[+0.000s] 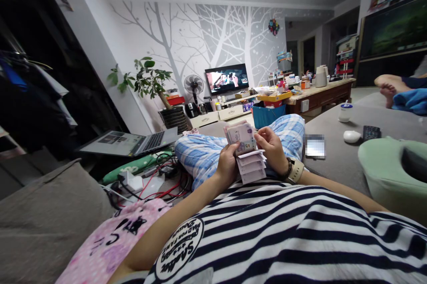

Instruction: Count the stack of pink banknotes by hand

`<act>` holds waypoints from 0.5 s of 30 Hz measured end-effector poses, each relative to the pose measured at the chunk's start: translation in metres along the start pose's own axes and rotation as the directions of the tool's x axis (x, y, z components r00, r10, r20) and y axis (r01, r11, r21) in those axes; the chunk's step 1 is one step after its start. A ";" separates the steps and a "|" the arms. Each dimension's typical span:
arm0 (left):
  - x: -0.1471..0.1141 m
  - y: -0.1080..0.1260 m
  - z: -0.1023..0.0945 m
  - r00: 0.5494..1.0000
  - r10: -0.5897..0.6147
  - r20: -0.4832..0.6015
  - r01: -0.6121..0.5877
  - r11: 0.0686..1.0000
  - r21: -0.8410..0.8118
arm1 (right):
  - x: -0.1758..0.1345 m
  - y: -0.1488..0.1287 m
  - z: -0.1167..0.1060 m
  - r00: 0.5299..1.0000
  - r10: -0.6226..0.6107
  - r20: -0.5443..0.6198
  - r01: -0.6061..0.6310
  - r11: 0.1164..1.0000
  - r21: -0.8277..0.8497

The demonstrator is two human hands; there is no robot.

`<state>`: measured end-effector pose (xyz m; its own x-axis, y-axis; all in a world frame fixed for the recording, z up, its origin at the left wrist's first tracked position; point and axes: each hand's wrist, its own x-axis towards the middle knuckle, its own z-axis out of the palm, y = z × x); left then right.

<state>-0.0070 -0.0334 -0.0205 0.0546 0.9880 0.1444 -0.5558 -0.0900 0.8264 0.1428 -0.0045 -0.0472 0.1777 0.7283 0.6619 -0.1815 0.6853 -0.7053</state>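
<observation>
A stack of banknotes is held up above my lap, with a figure 5 showing on the front note. My left hand is closed around the stack's left side, its thumb pressed on the face. Several notes hang folded down toward my shirt in a stepped fan. At the stack's upper right edge, my right hand has its fingers bent and pinched together near a note's corner. Whether a note sits between those fingertips is hard to make out. A watch is on my right wrist.
A laptop stands open at left, near tangled red cables and a pink cushion. At right on the grey sofa lie a green neck pillow, a white mouse, a remote and a jar. Another person's foot rests beyond.
</observation>
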 end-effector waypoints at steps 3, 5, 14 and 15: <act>-0.002 0.001 0.002 1.000 0.008 -0.009 -0.008 1.000 -0.002 | 0.001 0.005 0.000 0.999 0.041 -0.015 -0.041 0.999 0.013; -0.002 0.000 0.003 1.000 0.017 -0.008 -0.017 1.000 -0.001 | 0.002 0.008 -0.001 0.999 0.048 -0.004 -0.048 0.999 0.005; 0.005 -0.004 -0.003 0.999 0.037 0.008 -0.037 0.999 -0.005 | 0.005 0.006 -0.002 0.999 -0.005 0.044 0.007 1.000 -0.025; 0.007 -0.004 -0.004 0.999 0.030 0.012 -0.030 1.000 -0.004 | 0.005 0.006 -0.002 0.999 -0.008 0.044 0.009 1.000 -0.027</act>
<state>-0.0077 -0.0260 -0.0254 0.0477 0.9833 0.1755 -0.5606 -0.1191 0.8195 0.1448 0.0029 -0.0483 0.1366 0.7226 0.6776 -0.1541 0.6912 -0.7060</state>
